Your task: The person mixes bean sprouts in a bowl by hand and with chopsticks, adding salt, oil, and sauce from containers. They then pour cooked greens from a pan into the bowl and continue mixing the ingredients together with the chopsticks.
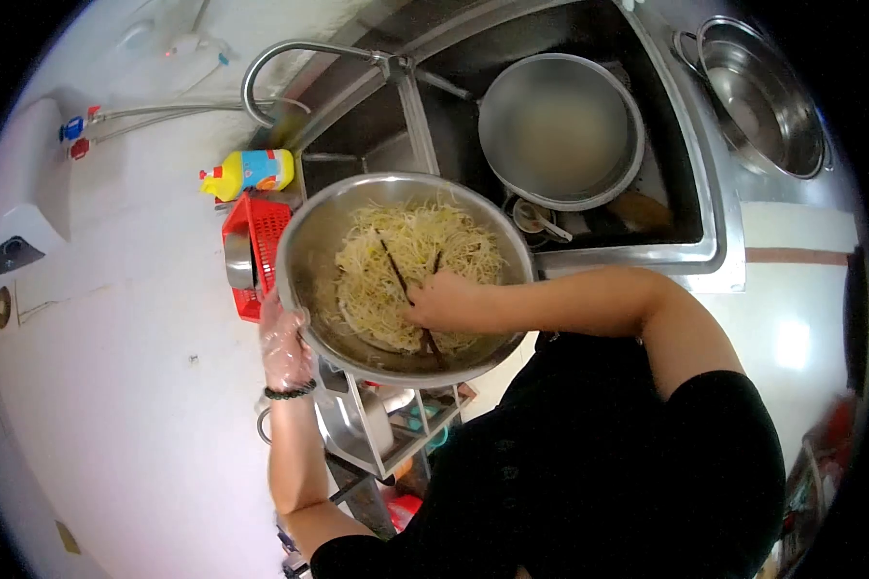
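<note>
A wide steel bowl (306, 265) full of pale yellow bean sprouts (362, 253) is held in front of me, by the near left corner of the sink. My left hand (287, 347), in a clear plastic glove with a dark beaded bracelet at the wrist, grips the bowl's left rim. Inside the bowl, my right hand (451, 301) is closed around dark chopsticks (393, 259). Their ends stick out on both sides of the fist, over and among the sprouts. Part of the sprouts is hidden under the right hand and forearm.
A large pot (562, 198) with cloudy contents stands in the sink (676, 227), beside a small handled utensil (548, 224). A steel pot (780, 121) is at right. On the left are a faucet (290, 46), yellow bottle (224, 180) and red basket (267, 224); a rack (410, 452) is below.
</note>
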The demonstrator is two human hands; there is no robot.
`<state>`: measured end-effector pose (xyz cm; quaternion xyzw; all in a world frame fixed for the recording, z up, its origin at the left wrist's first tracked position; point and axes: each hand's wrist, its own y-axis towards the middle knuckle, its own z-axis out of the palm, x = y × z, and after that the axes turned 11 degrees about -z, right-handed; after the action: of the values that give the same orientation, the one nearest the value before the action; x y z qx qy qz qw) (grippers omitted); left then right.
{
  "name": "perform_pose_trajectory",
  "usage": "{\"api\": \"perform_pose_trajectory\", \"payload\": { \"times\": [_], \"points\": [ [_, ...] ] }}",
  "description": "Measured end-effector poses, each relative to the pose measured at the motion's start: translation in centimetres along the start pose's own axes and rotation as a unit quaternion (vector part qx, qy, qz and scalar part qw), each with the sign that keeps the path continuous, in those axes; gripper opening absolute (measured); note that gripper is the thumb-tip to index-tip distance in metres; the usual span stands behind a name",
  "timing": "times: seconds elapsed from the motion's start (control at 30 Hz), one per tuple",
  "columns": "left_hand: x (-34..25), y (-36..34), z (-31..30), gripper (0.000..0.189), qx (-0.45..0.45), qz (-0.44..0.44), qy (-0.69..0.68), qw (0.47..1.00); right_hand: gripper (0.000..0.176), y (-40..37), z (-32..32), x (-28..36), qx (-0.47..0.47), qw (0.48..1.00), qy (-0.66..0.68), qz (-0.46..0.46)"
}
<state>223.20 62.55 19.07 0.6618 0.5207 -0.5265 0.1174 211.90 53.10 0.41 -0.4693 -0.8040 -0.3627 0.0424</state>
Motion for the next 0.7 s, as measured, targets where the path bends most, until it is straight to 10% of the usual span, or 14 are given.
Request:
{"api": "perform_pose_trajectory", "payload": {
  "times": [0.2, 0.33, 0.4, 0.53, 0.6, 0.7],
  "points": [
    [6.6, 0.4, -5.7, 0.053, -0.053, -0.007, -0.085, 0.995, 0.015, -1.2, -6.7, 2.5, -0.029, 0.998, 0.020, -0.059],
    [8.4, 0.9, -5.8, 0.053, -0.093, -0.022, -0.147, 0.984, 0.013, -0.8, -12.7, -0.6, -0.046, 0.959, 0.277, 0.043],
    [9.1, 1.1, -6.5, 0.053, -0.074, -0.023, -0.119, 0.990, 0.025, 0.4, -13.2, -3.7, -0.166, 0.949, 0.266, -0.041],
    [10.9, 1.5, -6.9, 0.049, -0.091, -0.020, -0.181, 0.979, 0.033, 4.9, -13.8, -6.4, -0.101, 0.985, 0.130, 0.046],
    [11.4, 1.5, -7.4, 0.048, -0.087, -0.016, -0.184, 0.979, 0.026, 9.2, -8.9, -7.8, -0.248, 0.954, 0.026, -0.163],
    [13.0, 1.9, -7.6, 0.048, -0.118, -0.012, -0.158, 0.980, 0.018, 12.4, -1.3, -7.7, 0.057, 0.994, 0.071, -0.057]
  ]
}}
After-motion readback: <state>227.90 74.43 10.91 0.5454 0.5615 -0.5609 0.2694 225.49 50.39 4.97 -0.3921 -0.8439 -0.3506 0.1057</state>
